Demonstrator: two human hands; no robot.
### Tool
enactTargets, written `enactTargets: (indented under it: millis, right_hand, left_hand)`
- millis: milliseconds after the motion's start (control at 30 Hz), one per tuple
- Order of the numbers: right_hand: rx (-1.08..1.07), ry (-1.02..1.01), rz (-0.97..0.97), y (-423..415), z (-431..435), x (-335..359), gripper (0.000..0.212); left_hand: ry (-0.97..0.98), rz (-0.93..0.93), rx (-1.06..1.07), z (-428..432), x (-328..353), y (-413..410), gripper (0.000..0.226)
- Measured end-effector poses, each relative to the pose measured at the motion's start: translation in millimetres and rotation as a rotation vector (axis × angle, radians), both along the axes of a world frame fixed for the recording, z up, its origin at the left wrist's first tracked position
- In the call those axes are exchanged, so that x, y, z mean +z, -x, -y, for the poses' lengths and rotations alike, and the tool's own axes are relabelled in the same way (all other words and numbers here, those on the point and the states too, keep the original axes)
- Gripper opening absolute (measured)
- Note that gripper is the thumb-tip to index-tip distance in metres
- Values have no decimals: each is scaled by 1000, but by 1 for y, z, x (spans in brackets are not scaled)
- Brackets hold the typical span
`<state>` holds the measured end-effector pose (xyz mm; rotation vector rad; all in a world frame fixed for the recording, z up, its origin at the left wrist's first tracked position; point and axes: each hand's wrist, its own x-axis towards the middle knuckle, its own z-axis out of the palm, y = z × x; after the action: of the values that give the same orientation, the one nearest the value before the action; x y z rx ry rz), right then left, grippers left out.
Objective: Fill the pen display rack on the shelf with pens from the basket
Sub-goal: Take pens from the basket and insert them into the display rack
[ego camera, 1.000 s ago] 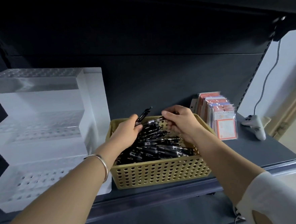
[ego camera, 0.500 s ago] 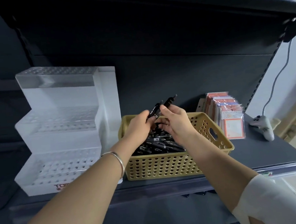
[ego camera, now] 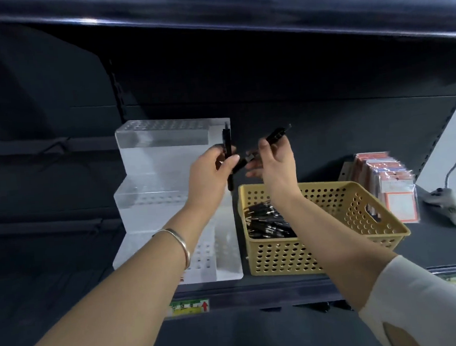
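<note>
Left hand [ego camera: 210, 174]: raised in front of the rack, thumb and fingers pinched on a slim black pen [ego camera: 227, 145] that stands nearly upright.
Right hand [ego camera: 277, 166]: above the basket, thumb and fingertips gripping a second black pen [ego camera: 277, 134], tilted with its upper end up and to the right.
Rack: clear and white three-step acrylic pen display rack [ego camera: 153, 162] with rows of small holes, on the dark grey shelf [ego camera: 442, 249] just left of the basket.
Basket: yellow perforated plastic basket [ego camera: 334, 246], with a heap of black pens [ego camera: 268, 221] at its left end.
Wrist: silver bangle [ego camera: 180, 243] on the left arm.
</note>
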<state>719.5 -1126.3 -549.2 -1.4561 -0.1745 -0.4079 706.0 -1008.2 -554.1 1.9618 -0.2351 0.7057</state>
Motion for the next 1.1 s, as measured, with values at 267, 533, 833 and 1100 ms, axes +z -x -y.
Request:
enactTargets:
  millis: [267, 533, 833, 1100]
  right_hand:
    - [9, 100, 47, -9, -48, 2, 10]
    - [-23, 275, 11, -27, -61, -3, 10]
    - [-56, 721, -21, -50, -81, -3, 23]
    - [-158, 930, -51, -48, -89, -1, 30]
  left_hand:
    - [130, 40, 128, -67, 8, 4, 7]
    - [302, 8, -39, -80, 5, 7, 5]
    - [323, -60, -82, -88, -1, -2, 2]
    - [300, -95, -87, -86, -2, -9, 4]
